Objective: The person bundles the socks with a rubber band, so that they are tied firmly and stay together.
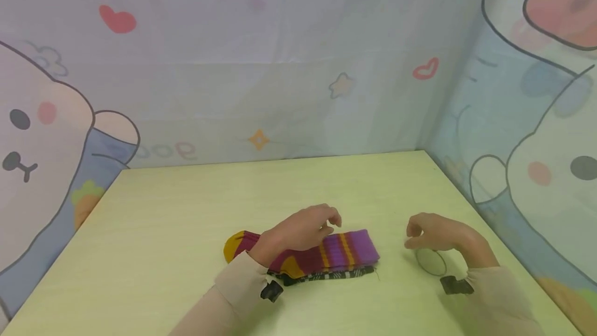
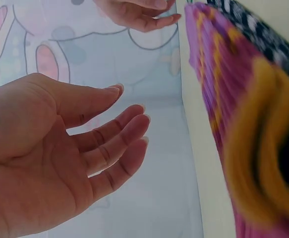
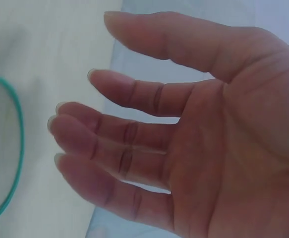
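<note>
Table (image 1: 186,206) is bearing stacked socks (image 1: 332,258).
Left hand (image 1: 300,228) is hovering over the socks, right hand (image 1: 436,232) beyond their purple end, fingers (image 3: 104,186) bending apart from thumbs (image 2: 87,101), gripping nothing; a band (image 3: 22,129) is lying there too. A dipping left wrist (image 1: 268,249) could be skewing them.

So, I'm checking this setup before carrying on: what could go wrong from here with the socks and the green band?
The striped socks lie on the black-and-white socks with nothing visible binding them, so the layers might slide apart if the left hand lifts only the top.

The green band is thin and lies on the table, so the right hand could fumble it.
</note>
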Tool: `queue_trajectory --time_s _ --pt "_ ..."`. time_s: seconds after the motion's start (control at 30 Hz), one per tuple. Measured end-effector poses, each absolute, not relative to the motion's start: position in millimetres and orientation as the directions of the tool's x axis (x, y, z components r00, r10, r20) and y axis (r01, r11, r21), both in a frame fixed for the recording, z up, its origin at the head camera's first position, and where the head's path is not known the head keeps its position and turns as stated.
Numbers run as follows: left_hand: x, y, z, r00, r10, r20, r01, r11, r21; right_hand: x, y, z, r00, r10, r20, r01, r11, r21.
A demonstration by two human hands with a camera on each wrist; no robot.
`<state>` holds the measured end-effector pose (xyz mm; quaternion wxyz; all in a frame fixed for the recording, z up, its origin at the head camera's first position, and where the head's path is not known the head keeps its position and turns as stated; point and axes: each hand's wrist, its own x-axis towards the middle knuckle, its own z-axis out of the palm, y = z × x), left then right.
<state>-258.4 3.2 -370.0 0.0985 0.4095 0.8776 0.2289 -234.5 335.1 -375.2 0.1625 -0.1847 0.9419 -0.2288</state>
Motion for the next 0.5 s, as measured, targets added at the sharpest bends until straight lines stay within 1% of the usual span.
queue_trajectory --time_s 0.2,0.33,0.5 --pt "-259 23 -374 -0.618 0.786 -0.014 0.685 0.548 0.480 -231 344 -383 -0.894 -0.373 -0.249 -0.193 0.822 -0.536" --pt "-262 32 -378 -0.623 0.781 -0.048 0.675 0.567 0.472 -231 349 -385 -0.908 -0.321 -0.270 -0.149 0.848 -0.509" --pt "-264 44 -378 -0.635 0.768 -0.085 0.677 0.606 0.418 -232 353 -387 -0.915 -0.272 -0.299 -0.100 0.869 -0.485"
